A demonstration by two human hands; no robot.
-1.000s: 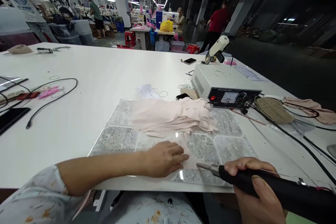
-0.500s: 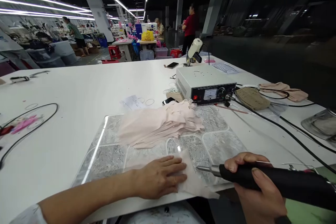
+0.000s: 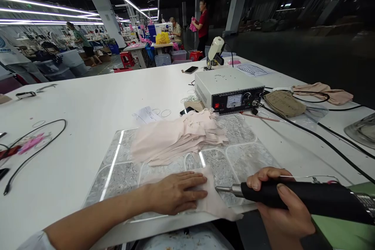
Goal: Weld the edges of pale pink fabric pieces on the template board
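My left hand lies flat, fingers stretched out, on a pale pink fabric piece near the table's front edge. My right hand is wrapped round the black handle of an ultrasonic cutter. Its metal tip points left and reaches the right edge of the fabric; whether it touches cannot be told. Under the fabric is a glossy grey marble-patterned mat. Behind my left hand, a fanned stack of pale pink fabric pieces rests on the mat.
A control box with dial and red switch stands behind the stack; its black cable runs along the right. Phones, a paper slip, tan fabric and a cable lie on the white table. Other people are in the background.
The cutter in my right hand has moved slightly left, its tip nearer the fabric edge. My left hand stays nearly still. In the background, the person in red has turned, showing pink material.
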